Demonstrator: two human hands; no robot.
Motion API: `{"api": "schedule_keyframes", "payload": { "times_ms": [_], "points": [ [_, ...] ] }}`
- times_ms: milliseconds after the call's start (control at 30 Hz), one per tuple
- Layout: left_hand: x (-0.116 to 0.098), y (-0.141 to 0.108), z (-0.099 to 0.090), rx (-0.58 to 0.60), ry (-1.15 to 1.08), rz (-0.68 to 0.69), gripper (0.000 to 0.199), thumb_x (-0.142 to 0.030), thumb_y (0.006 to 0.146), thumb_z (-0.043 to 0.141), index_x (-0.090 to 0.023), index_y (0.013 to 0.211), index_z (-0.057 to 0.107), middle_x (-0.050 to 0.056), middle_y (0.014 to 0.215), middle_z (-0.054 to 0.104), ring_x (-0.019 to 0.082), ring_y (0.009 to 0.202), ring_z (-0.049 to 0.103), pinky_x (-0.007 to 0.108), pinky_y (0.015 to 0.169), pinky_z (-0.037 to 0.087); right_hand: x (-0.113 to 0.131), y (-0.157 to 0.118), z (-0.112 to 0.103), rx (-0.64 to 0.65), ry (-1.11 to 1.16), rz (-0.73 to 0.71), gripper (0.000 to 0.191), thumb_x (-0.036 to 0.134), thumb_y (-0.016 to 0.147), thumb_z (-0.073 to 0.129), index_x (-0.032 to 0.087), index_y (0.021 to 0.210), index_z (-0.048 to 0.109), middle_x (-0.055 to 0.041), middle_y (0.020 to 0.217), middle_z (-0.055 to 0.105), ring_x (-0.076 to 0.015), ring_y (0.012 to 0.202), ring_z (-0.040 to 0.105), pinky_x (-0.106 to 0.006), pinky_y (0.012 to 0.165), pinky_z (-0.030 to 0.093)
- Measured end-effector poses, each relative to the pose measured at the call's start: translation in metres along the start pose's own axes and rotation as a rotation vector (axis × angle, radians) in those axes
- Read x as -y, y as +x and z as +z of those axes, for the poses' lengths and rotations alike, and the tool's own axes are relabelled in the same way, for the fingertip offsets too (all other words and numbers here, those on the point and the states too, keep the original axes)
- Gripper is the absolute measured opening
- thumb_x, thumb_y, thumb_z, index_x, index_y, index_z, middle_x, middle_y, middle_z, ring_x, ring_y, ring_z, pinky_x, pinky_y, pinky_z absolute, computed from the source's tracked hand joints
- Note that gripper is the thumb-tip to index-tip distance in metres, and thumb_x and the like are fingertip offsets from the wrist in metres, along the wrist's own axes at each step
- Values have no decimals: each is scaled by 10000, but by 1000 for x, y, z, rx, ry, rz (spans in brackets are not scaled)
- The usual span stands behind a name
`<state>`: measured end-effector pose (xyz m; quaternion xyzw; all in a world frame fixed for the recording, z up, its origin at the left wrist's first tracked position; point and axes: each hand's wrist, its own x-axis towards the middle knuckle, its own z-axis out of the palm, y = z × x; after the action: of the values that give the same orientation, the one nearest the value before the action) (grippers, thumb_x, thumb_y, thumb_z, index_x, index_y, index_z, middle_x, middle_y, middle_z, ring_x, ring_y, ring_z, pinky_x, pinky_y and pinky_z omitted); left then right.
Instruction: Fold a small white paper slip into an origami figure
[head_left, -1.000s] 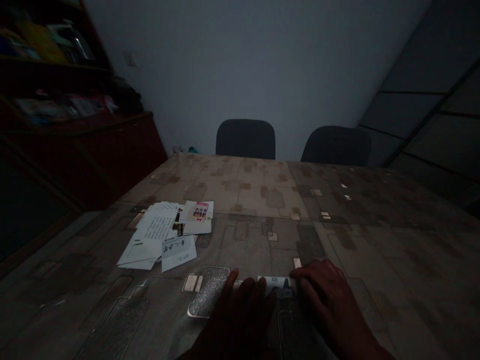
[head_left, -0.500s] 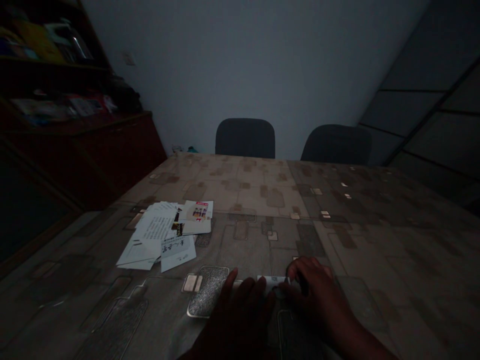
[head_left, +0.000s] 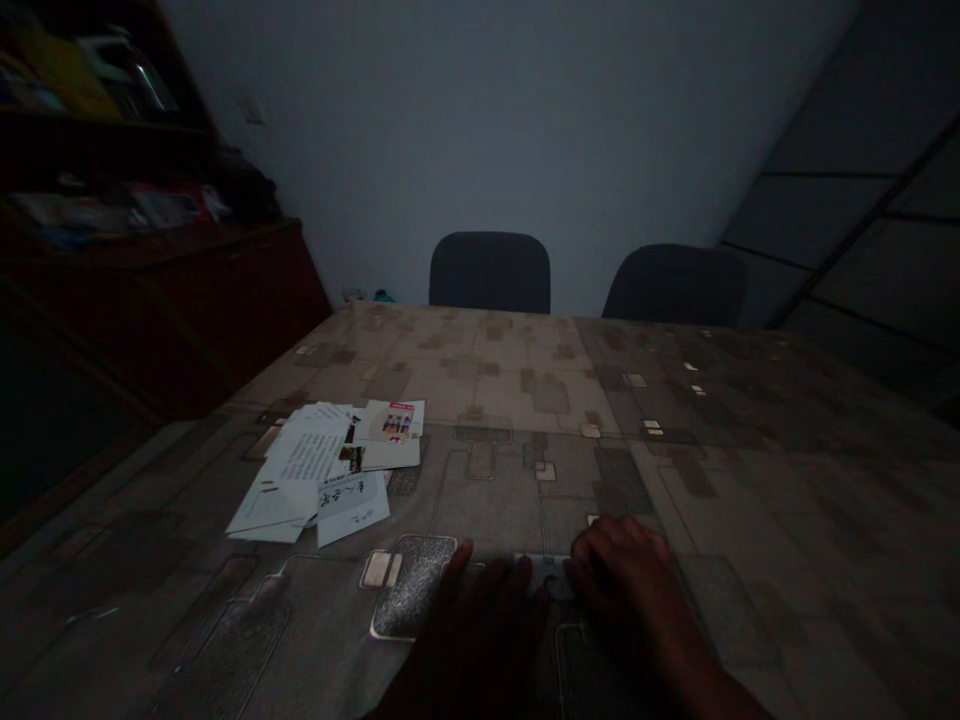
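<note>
A small piece of white paper (head_left: 551, 576) lies on the table between my two hands, close to the near edge of the view. My left hand (head_left: 480, 620) rests over its left end, fingers stretched out and lying flat, the tips touching it. At the right end, my right hand (head_left: 622, 570) has its fingers curled and pressed down on the paper. Much of the paper is under my hands, and the light is too dim to read its print. To the left sits a loose pile of printed cards (head_left: 300, 480), touched by neither hand.
A patterned cloth covers the table (head_left: 487, 380). Two dark chairs (head_left: 490, 272) stand behind its far edge, before a pale wall. A dark red cabinet (head_left: 225, 310) with cluttered shelves is at the left.
My right hand has lowered slightly, and its fingers have closed in over the paper's right end. The left hand stays nearly where it was. The view has shifted slightly.
</note>
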<state>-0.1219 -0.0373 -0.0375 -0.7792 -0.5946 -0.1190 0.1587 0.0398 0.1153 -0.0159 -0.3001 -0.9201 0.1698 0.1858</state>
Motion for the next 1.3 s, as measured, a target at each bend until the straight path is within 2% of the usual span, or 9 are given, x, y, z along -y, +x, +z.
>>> {"api": "schedule_keyframes", "payload": {
  "times_ms": [167, 300, 567, 833, 1033, 1167, 1300],
  "points": [
    [0, -3, 2, -8, -1, -6, 451, -483, 961, 406, -212, 1305, 515, 64, 1282, 589, 275, 1155, 460, 569, 1109, 39, -2, -1, 1, -46, -18, -32, 151, 123, 781, 637, 220, 695, 561, 11, 710, 579, -221, 724, 523, -348, 713, 300],
    [0, -3, 0, -18, 0, -2, 417, -452, 976, 398, -214, 1294, 523, 57, 1273, 595, 258, 1176, 450, 546, 1127, 1, 1, 1, -2, -37, -46, -43, 159, 134, 799, 621, 216, 680, 554, 6, 700, 575, -217, 708, 517, -341, 703, 308],
    [4, -1, -4, 26, -22, 9, 524, -557, 955, 365, -203, 1315, 501, 68, 1284, 586, 257, 1157, 468, 516, 1127, 27, 1, 2, 0, -51, -103, -83, 171, 159, 843, 534, 211, 681, 552, -7, 694, 582, -214, 698, 514, -354, 712, 321],
    [7, 5, -7, 54, -50, 36, 570, -594, 904, 440, -197, 1309, 498, 83, 1242, 575, 269, 1064, 473, 505, 1062, 210, 1, 2, 0, -63, -129, -107, 161, 173, 855, 514, 212, 708, 564, -13, 709, 587, -211, 707, 524, -354, 716, 335],
    [9, 8, -6, 38, -49, 31, 540, -609, 895, 450, -231, 1277, 509, 73, 1193, 589, 256, 1031, 489, 493, 1026, 257, -3, 2, -2, -36, -81, -93, 69, 180, 839, 589, 214, 779, 581, -12, 768, 615, -208, 757, 539, -356, 745, 354],
    [10, 6, -1, 6, -52, 29, 594, -655, 878, 436, -229, 1287, 500, 77, 1197, 583, 257, 1029, 484, 505, 1045, 228, -9, -8, -8, -109, -93, -244, 105, 172, 877, 568, 246, 913, 634, -7, 791, 646, -193, 735, 549, -349, 732, 377],
    [9, 4, 1, 13, -44, 30, 588, -610, 891, 454, -218, 1329, 472, 78, 1224, 561, 260, 1047, 464, 494, 1061, 202, -8, -24, -8, -118, -103, -311, 182, 220, 923, 521, 242, 797, 651, -12, 715, 639, -176, 690, 561, -337, 717, 421]
  ]
}}
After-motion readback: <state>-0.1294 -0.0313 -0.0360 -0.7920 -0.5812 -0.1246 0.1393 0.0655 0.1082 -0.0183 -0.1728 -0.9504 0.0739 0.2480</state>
